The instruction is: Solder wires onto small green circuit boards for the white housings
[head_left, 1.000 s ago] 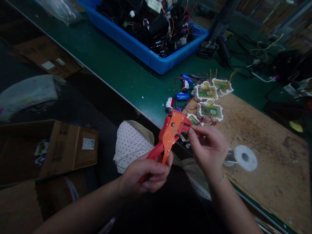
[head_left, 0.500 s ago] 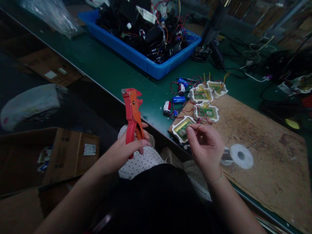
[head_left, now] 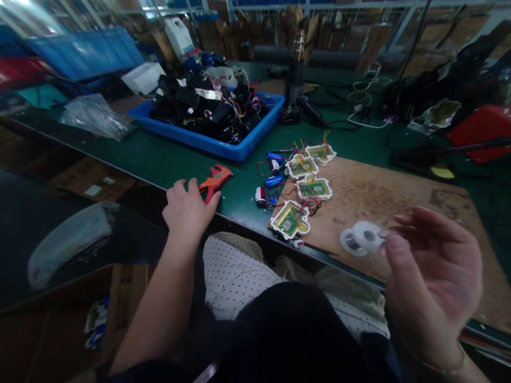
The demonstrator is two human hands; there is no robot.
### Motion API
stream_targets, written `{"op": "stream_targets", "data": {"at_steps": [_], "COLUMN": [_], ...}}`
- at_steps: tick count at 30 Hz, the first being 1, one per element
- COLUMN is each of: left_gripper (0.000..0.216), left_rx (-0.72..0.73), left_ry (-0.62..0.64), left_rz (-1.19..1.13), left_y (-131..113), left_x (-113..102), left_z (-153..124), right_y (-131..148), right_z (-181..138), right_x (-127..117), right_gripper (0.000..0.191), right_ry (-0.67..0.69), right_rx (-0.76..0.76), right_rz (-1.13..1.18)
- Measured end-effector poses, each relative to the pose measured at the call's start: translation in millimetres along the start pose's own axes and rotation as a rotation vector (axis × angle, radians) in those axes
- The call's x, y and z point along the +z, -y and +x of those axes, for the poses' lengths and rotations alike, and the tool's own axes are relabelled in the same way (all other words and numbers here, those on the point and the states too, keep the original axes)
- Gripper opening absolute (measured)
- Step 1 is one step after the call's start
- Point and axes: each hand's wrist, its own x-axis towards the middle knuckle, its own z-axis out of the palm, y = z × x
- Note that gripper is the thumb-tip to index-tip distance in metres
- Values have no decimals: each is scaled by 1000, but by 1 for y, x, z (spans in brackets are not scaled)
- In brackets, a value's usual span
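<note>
Where the green desk (head_left: 159, 157) runs off to the left, a crumpled clear plastic bag (head_left: 93, 114) lies near its far edge. Just to the right of it stands a blue bin (head_left: 207, 142) heaped with black parts and coloured wires.

Nearer the front edge, the left hand (head_left: 187, 210) lies palm down on the desk with its fingers over the handles of an orange wire stripper (head_left: 215, 178). The tool lies flat on the green surface, and its jaw end sticks out past the fingertips towards the bin. Whether the hand grips the handles or only rests on them I cannot tell.

To the right of the stripper, a few small blue and white battery cells (head_left: 272, 181) lie among red leads. Beside them, at the left end of a worn brown board (head_left: 399, 197), sit four green circuit boards in white housings. One circuit board (head_left: 290, 219) lies at the front corner of that board, and the other three run back in a line towards the desk's far side.

Further right on the brown board, close to its front edge, lies a white solder spool (head_left: 361, 238). The right hand (head_left: 431, 282) is raised off the desk just right of the spool, fingers spread and loosely curled, with nothing visible in them.
</note>
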Motion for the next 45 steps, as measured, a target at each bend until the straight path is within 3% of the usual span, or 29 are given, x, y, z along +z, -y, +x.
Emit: {"op": "stream_targets", "data": {"at_steps": [3,7,10,14,19,22,26,31,38,41,45], "left_gripper": [61,47,52,45,53,56,57,61,59,54,48], "left_rx": [182,468,551,573,651,649,560,440,521,583,600], "left_ry": [-75,204,227,150,-18,-92,-61,16,-5,-16,-74], "left_rz": [-196,-719,-720,-708,-540,-449,-421,-389,-406,-441,-466], "left_y": [-19,-51,-72,-93,-119,-133,-143,-145,-142,-142,-144], "left_x": [-12,-14,-4,6,11,16,24,36,50,49,43], "left_z": [-29,-76,-94,-101,-112,-119,-119,-114,-107,-103,-106], "right_y": [-16,-44,-56,-55,-57,-67,-88,-110,-121,-121,-116], "right_z": [-6,-16,-24,-36,-42,-32,-4,34,55,58,59], "right_x": [-29,-65,-82,-93,-116,-155,-227,-288,-302,-296,-282], "right_gripper": [49,54,51,40,30,25,28,33,30,31,38], "right_ry": [-40,3,32,77,52,-53,-181,-19,131,80,-108], "right_rx": [-13,43,32,-61,-133,-89,-27,-3,33,65,163], "right_rz": [-187,-361,-477,-589,-706,-795,-925,-1039,-1013,-952,-809]}}
